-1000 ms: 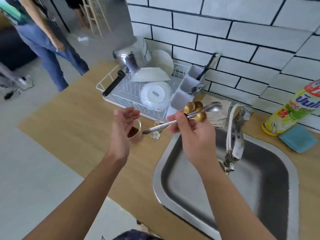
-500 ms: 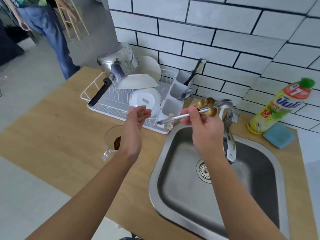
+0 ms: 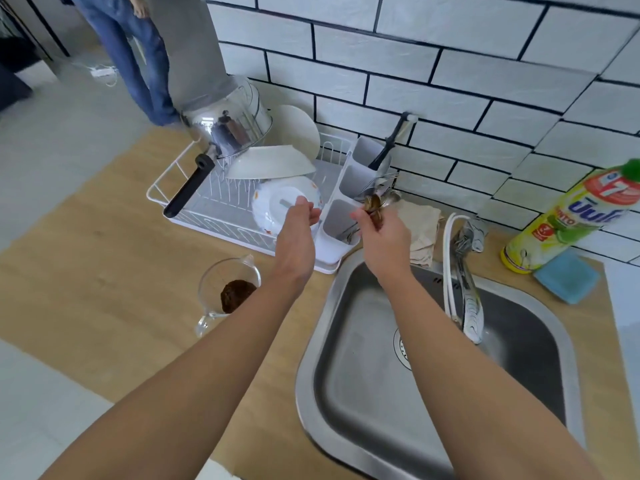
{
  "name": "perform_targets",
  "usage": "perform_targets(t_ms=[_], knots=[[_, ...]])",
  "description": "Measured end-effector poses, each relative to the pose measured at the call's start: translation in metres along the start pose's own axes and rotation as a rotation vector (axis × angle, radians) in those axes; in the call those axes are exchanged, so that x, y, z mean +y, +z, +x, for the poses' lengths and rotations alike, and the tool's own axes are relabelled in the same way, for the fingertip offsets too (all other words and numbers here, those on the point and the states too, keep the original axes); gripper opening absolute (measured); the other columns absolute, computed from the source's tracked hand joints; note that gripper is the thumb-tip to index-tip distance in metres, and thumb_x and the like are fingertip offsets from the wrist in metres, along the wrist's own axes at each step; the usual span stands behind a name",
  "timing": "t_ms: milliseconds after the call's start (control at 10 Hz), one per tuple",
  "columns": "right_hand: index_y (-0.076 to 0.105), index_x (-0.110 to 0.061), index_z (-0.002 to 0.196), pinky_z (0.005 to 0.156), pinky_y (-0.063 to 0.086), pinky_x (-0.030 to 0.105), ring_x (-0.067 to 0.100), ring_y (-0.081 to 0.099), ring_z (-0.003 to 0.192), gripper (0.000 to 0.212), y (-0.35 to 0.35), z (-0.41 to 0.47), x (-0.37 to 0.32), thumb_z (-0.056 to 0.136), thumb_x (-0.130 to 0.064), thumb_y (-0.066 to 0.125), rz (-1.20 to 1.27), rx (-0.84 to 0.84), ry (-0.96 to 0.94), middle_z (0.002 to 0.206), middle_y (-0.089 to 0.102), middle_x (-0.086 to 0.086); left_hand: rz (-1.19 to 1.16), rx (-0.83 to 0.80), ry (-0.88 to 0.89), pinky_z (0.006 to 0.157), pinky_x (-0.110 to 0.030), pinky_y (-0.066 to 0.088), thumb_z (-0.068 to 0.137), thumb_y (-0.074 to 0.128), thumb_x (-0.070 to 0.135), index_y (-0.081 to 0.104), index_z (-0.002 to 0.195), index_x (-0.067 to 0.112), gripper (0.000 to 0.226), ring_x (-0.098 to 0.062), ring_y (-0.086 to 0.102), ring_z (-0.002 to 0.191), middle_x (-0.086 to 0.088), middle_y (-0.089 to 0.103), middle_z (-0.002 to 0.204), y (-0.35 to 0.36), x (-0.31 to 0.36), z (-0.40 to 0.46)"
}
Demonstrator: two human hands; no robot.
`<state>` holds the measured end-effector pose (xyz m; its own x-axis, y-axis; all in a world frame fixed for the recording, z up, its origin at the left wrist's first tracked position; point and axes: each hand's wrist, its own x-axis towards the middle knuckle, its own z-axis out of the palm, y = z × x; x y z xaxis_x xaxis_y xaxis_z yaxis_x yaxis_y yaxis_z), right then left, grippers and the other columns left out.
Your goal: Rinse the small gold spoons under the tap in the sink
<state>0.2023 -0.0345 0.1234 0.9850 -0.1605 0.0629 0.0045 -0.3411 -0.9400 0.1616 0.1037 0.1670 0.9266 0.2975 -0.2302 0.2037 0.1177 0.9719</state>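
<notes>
so far no rinse evident: sink [image 3: 363, 393] below right hand looks dry, tap [image 3: 467, 299] right of it not running. right hand [image 3: 382, 237] pinches gold spoons [image 3: 373, 204] over rack caddy. left hand [image 3: 294, 233] relaxed, holding nothing.

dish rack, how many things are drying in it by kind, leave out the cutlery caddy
Steel pot with black handle: 1
White plates or bowls: 3, one upright at the back, one tilted, one with a patterned rim at the front
Total in the dish rack: 4
</notes>
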Motion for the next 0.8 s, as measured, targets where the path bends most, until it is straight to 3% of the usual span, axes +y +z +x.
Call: perform_targets(t_ms=[100,200,300,400,500,600,700,800], knots=[[0.070,-0.017,0.091,0.057,0.036,0.012,0.003,0.055,0.068,0.024,0.005,0.004,0.013,0.099,-0.039,0.065,-0.089,-0.062,0.052,0.076,0.064,-0.008,0.005,-0.011,-0.007,0.112,-0.044,0.035,0.073,0.033,0.077,0.066,0.094,0.036,0.056,-0.014,0.059,0.116,0.006,0.070,0.111,0.003,-0.001,0.002],[0.067,-0.022,0.087,0.056,0.036,0.010,0.003,0.053,0.068,0.018,0.009,0.004,0.017,0.098,-0.035,0.067,-0.121,-0.082,0.078,0.072,0.060,-0.011,0.009,-0.021,-0.012,0.112,-0.045,0.035,0.072,0.033,0.076,0.066,0.095,0.037,0.056,-0.015,0.058,0.118,0.006,0.070,0.113,0.004,-0.001,0.002],[0.071,-0.024,0.097,0.060,0.037,0.009,0.006,0.057,0.075,0.008,0.009,0.003,0.017,0.096,-0.032,0.070,-0.103,-0.097,0.094,0.078,0.062,-0.017,0.017,-0.020,-0.005,0.112,-0.044,0.036,0.073,0.034,0.075,0.065,0.096,0.036,0.055,-0.013,0.059,0.115,0.006,0.069,0.113,0.006,-0.001,0.001],[0.068,-0.028,0.100,0.063,0.040,0.010,-0.001,0.061,0.079,0.016,0.006,-0.001,0.012,0.088,-0.031,0.077,-0.056,-0.082,0.111,0.083,0.065,-0.019,0.022,-0.020,0.006,0.112,-0.044,0.036,0.076,0.033,0.073,0.064,0.097,0.034,0.054,-0.013,0.060,0.114,0.005,0.069,0.112,0.005,-0.002,0.000],[0.064,-0.035,0.110,0.062,0.042,0.005,-0.010,0.060,0.070,0.037,0.001,-0.007,0.009,0.080,-0.031,0.084,0.020,-0.073,0.097,0.087,0.067,-0.018,0.020,-0.024,0.013,0.112,-0.045,0.036,0.078,0.032,0.071,0.064,0.098,0.034,0.052,-0.014,0.059,0.114,0.005,0.069,0.112,0.004,-0.002,-0.001],[0.060,-0.033,0.126,0.057,0.041,0.004,-0.008,0.054,0.059,0.057,-0.006,-0.014,0.007,0.075,-0.034,0.087,0.010,-0.080,0.087,0.081,0.064,-0.016,0.014,-0.034,0.024,0.113,-0.044,0.036,0.075,0.033,0.074,0.064,0.100,0.035,0.056,-0.011,0.060,0.115,0.008,0.070,0.112,0.003,-0.001,-0.004],[0.048,-0.027,0.143,0.058,0.043,0.005,-0.006,0.054,0.058,0.081,-0.019,-0.025,0.008,0.073,-0.033,0.089,0.019,-0.106,0.110,0.115,0.067,-0.013,0.011,-0.055,0.065,0.113,-0.042,0.036,0.076,0.032,0.073,0.064,0.100,0.037,0.054,-0.008,0.060,0.114,0.010,0.070,0.111,0.001,-0.001,-0.008],[0.037,-0.023,0.154,0.069,0.048,0.008,-0.004,0.055,0.064,0.090,-0.028,-0.047,0.010,0.079,-0.042,0.085,0.089,-0.046,0.132,0.136,0.058,-0.020,0.007,-0.073,0.096,0.111,-0.038,0.037,0.077,0.033,0.071,0.064,0.102,0.037,0.053,-0.007,0.060,0.114,0.009,0.070,0.112,-0.002,-0.006,-0.009]])
